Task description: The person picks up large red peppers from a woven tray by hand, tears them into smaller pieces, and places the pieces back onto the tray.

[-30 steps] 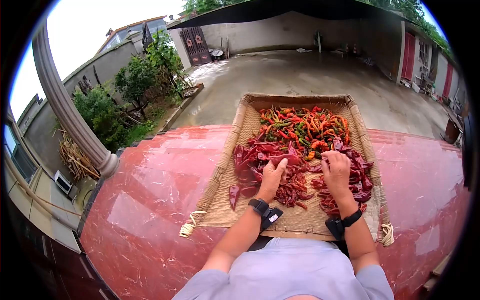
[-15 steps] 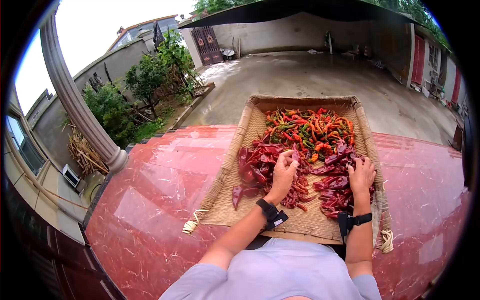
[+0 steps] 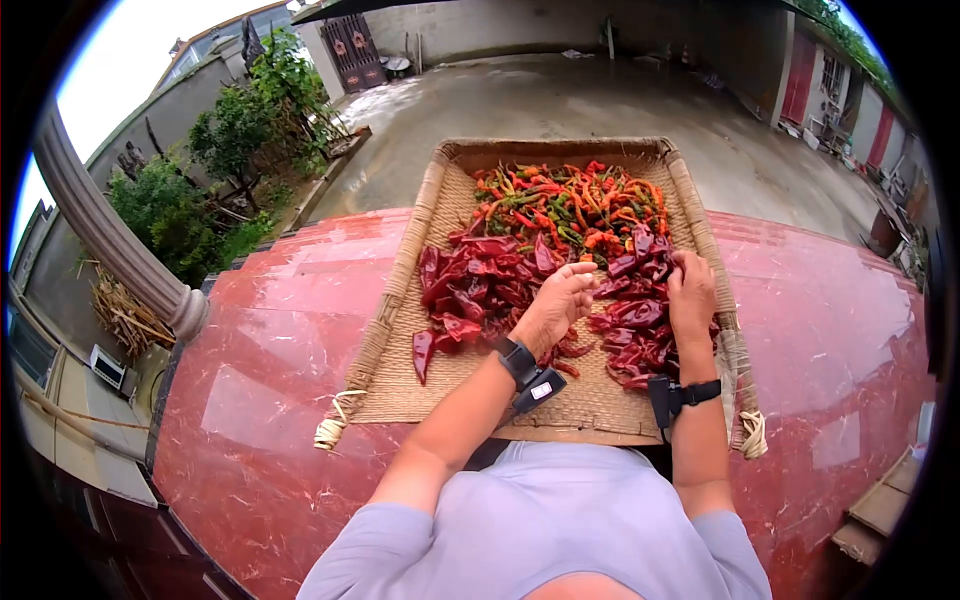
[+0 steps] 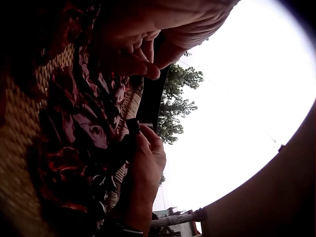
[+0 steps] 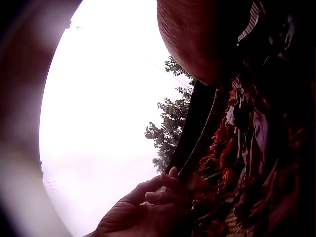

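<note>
My left hand (image 3: 558, 308) hovers above the middle of the woven tray (image 3: 385, 300), fingers loosely bent with nothing seen in them. In the right wrist view the same left hand (image 5: 148, 210) is palm-up at the bottom. My right hand (image 3: 692, 298) is over the right-hand heap of dark red peppers (image 3: 635, 315). Its thumb and fingertips pinch a dark piece, apparently a dried red pepper (image 4: 133, 126), mostly in shadow. A larger heap of glossy red peppers (image 3: 470, 280) lies left. Under the left hand are thinner, shrivelled peppers (image 3: 570, 350).
Orange, red and green chillies (image 3: 575, 205) fill the tray's far part. One red pepper (image 3: 423, 355) lies apart at the left. Around the tray is red marble floor (image 3: 270, 350), with a stone column (image 3: 120, 230) at left and a concrete yard (image 3: 540, 100) beyond.
The left hand has drawn back from the left heap toward the middle, and its fingers have loosened. The right hand moved onto the right heap and stays there. The head view has shifted.
</note>
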A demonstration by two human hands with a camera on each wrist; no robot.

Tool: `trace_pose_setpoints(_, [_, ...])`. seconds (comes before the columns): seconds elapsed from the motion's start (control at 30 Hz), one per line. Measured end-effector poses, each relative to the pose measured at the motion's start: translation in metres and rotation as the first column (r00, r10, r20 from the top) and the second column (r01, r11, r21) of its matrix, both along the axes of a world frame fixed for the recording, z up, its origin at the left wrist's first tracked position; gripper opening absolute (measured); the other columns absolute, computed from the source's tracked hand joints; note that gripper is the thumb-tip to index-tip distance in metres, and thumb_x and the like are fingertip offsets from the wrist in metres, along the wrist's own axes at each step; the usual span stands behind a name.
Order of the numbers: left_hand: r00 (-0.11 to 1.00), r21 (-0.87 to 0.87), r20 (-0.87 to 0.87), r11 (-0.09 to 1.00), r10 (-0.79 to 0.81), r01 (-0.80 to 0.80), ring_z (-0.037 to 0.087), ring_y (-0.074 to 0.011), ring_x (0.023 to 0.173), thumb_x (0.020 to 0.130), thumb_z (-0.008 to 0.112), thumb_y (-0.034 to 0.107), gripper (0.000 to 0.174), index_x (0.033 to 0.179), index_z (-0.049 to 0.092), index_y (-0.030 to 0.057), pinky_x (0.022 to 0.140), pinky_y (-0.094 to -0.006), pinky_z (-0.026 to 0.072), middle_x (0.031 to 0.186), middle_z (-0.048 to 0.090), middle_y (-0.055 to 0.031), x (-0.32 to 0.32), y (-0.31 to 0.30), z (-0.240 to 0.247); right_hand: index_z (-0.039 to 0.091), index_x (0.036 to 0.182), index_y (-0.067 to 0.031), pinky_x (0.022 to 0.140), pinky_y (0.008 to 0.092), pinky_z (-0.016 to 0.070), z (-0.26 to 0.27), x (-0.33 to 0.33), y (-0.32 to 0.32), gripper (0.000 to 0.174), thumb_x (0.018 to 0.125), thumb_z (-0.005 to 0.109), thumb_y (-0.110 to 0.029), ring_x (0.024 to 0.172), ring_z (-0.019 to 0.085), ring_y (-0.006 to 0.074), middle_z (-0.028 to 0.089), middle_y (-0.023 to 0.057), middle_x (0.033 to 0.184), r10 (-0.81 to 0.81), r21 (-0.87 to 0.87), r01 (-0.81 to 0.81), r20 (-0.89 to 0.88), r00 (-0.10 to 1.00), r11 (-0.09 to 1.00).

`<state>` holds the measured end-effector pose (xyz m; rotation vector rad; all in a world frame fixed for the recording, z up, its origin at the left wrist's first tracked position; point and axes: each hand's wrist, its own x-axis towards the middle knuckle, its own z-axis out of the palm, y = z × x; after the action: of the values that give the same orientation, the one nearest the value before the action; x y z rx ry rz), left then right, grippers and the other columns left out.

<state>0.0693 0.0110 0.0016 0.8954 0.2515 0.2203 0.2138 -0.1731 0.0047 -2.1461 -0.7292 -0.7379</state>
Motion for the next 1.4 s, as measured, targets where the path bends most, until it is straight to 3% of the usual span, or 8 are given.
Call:
trace_pose_setpoints(0.1, [0.998, 0.047, -0.011, 0.997, -0.055, 0.055, 0.058, -0.0081, 0.070, 0.095, 0.064, 0.013, 0.049, 0.138, 0.044, 0.0024, 0.062, -0.0225, 0.0515, 0.097, 0.060, -0.0033, -0.001, -0.011, -0.005, 0.064, 0.109, -0.0038, 0.083, 0.0400, 0.0503, 0.018, -0.024, 0.011, 0.018, 0.091, 0.060, -0.006, 0.094, 0.064, 0.0308, 0.064, 0.0138, 0.103, 0.267, 0.274, -0.222, -0.140, 0.953, 0.936])
trace_pose_setpoints(0.23, [0.996, 0.113, 0.010, 0.990, -0.090, 0.089, 0.056, -0.0071, 0.067, 0.096, 0.067, 0.027, 0.067, 0.147, 0.034, 0.0001, 0.061, -0.0209, 0.0489, 0.098, 0.059, -0.0054, -0.005, -0.016, -0.011, 0.064, 0.113, -0.0042, 0.078, 0.0270, 0.0491, 0.019, -0.049, 0.024, 0.017, 0.097, 0.060, -0.010, 0.088, 0.060, 0.0096, 0.066, 0.0026, 0.100, 0.608, 0.464, -0.430, -0.356, 0.710, 0.774])
trace_pose_setpoints(0.43, [0.998, 0.150, 0.030, 0.987, 0.047, -0.051, 0.046, -0.0056, 0.052, 0.098, 0.063, 0.034, 0.034, 0.122, 0.054, 0.0109, 0.046, -0.0206, 0.0342, 0.064, 0.050, 0.0041, -0.017, -0.015, -0.011, 0.063, 0.112, -0.0020, 0.077, 0.0219, 0.0484, 0.005, -0.058, 0.034, 0.017, 0.096, 0.060, -0.006, 0.088, 0.059, 0.0065, 0.064, 0.0005, 0.099, 0.820, 0.562, -0.604, -0.464, 0.334, 0.565])
trace_pose_setpoints(0.73, [0.879, 0.232, 0.113, 0.848, 0.464, -0.477, 0.045, -0.0053, 0.055, 0.098, 0.064, 0.028, 0.030, 0.116, 0.054, 0.0055, 0.048, -0.0218, 0.0386, 0.070, 0.051, 0.0028, -0.023, -0.015, -0.013, 0.063, 0.115, -0.0034, 0.082, 0.0240, 0.0495, -0.016, -0.038, 0.033, 0.021, 0.094, 0.065, -0.010, 0.093, 0.060, 0.0087, 0.064, 0.0014, 0.106, 0.734, 0.582, -0.447, -0.550, 0.399, 0.679])
trace_pose_setpoints(1.03, [0.532, 0.272, 0.318, 0.462, 0.785, -0.844, 0.045, -0.0071, 0.057, 0.107, 0.044, 0.024, 0.039, 0.142, 0.033, 0.0110, 0.052, -0.0235, 0.0400, 0.082, 0.054, -0.0016, -0.042, 0.000, 0.012, 0.064, 0.113, -0.0064, 0.073, 0.0214, 0.0458, -0.014, -0.038, 0.033, 0.017, 0.098, 0.061, -0.012, 0.083, 0.055, 0.0045, 0.062, -0.0031, 0.099, 0.760, 0.604, -0.463, -0.487, 0.429, 0.649])
trace_pose_setpoints(1.13, [0.461, 0.234, 0.337, 0.402, 0.821, -0.885, 0.042, -0.0068, 0.057, 0.108, 0.043, 0.029, 0.058, 0.156, 0.014, 0.0145, 0.050, -0.0233, 0.0390, 0.078, 0.047, -0.0006, -0.052, 0.005, 0.019, 0.064, 0.112, -0.0064, 0.073, 0.0222, 0.0460, -0.012, -0.038, 0.032, 0.015, 0.098, 0.061, -0.011, 0.082, 0.054, 0.0046, 0.061, -0.0038, 0.095, 0.782, 0.619, -0.480, -0.462, 0.418, 0.622])
trace_pose_setpoints(1.3, [0.460, 0.357, 0.411, 0.325, 0.787, -0.876, 0.042, -0.0056, 0.058, 0.105, 0.049, 0.023, 0.074, 0.159, -0.001, 0.0165, 0.050, -0.0220, 0.0394, 0.084, 0.048, 0.0003, -0.052, -0.005, 0.019, 0.063, 0.113, -0.0058, 0.075, 0.0230, 0.0468, -0.012, -0.040, 0.031, 0.016, 0.098, 0.060, -0.011, 0.085, 0.055, 0.0052, 0.062, -0.0034, 0.097, 0.788, 0.601, -0.512, -0.506, 0.351, 0.614])
trace_pose_setpoints(1.4, [0.686, 0.540, 0.467, 0.434, 0.558, -0.721, 0.045, -0.0059, 0.065, 0.102, 0.056, 0.016, 0.056, 0.151, 0.031, 0.0091, 0.058, -0.0218, 0.0439, 0.094, 0.049, -0.0025, -0.047, -0.013, 0.013, 0.062, 0.114, -0.0049, 0.078, 0.0239, 0.0484, -0.008, -0.044, 0.032, 0.018, 0.097, 0.060, -0.008, 0.088, 0.058, 0.0062, 0.063, -0.0020, 0.099, 0.804, 0.601, -0.535, -0.481, 0.350, 0.593])
